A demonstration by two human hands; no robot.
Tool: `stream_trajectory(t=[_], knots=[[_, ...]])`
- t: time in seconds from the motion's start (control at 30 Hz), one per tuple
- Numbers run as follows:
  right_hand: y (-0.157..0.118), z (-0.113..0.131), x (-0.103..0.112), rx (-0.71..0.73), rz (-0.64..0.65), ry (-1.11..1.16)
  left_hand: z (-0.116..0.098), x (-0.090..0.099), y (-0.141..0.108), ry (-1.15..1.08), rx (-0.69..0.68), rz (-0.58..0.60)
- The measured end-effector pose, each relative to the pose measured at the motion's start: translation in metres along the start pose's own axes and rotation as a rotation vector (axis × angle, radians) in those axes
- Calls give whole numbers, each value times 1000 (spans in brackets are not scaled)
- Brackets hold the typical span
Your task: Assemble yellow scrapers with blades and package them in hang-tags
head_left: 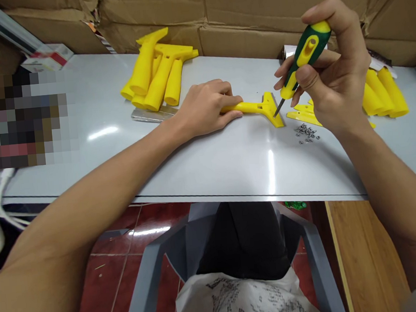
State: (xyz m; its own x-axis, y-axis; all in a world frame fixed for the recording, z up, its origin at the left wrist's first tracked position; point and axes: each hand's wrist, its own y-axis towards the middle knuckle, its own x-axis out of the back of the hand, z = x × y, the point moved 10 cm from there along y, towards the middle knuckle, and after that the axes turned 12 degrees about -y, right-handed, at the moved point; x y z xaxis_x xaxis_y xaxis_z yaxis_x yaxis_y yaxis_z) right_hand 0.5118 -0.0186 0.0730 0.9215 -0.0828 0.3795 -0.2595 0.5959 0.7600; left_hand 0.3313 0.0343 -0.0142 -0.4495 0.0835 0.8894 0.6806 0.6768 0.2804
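Note:
My left hand [209, 106] is wrapped round the handle of a yellow scraper [249, 106], which lies on the table with its wide head to the right. In my right hand [339, 74] is a green and yellow screwdriver [306, 52], tilted, its tip at the scraper's head. Whether the tip sits in a screw is too small to tell. Just right of the head lie flat yellow strips [303, 116], partly behind my right hand. Nearer to me is a small heap of screws and nuts [306, 132].
Several yellow scraper handles [166, 74] are piled at the back left, with thin metal strips [151, 114] in front. More yellow handles [384, 93] lie at the right. Cardboard [240, 22] stands along the back of the white table [202, 168]. A red and white box [48, 57] sits back left.

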Motion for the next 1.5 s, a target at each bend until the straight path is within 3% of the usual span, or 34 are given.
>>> stream_trajectory(t=[0.13, 0.43, 0.67, 0.9, 1.07, 1.27, 1.5], knots=[[-1, -6, 3, -102, 0, -18, 0, 0, 0, 8, -40, -24], [-3, -16, 7, -154, -5, -101, 1, -2, 0, 12, -31, -21], [-9, -7, 22, -184, -231, -256, -1, 0, -1, 2, -33, -43], [-9, -12, 8, -235, -14, -215, -1, 0, -1, 33, -17, -34], [-11, -9, 19, -268, -121, -333, 1, -1, -1, 3, 1, -30], [-4, -9, 8, -252, 43, -172, 0, 0, -1, 12, 0, -19], [-7, -4, 2, -172, 72, -100, -2, 0, 0, 6, -33, -31]])
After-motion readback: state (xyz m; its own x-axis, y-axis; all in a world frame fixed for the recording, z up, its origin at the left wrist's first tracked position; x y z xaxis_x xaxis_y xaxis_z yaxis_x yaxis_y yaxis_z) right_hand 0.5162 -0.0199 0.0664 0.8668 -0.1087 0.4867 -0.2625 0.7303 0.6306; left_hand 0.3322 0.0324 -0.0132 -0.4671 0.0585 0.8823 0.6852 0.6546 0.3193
